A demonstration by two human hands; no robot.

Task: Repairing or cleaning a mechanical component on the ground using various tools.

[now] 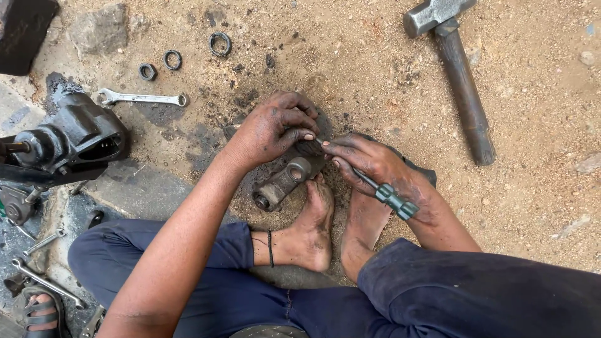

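Seated on sandy ground, a person pins a greasy yoke [285, 181] between bare feet, left hand [272, 128] curled over its top, right hand [369, 159] closed on a screwdriver [375, 186]; steady, shallow prying should keep the tip from slipping.

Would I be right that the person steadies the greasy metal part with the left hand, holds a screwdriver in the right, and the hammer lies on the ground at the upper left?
Not quite: the head view shows the hammer at the upper right. The left hand does steady the metal part, and the right hand holds the screwdriver.
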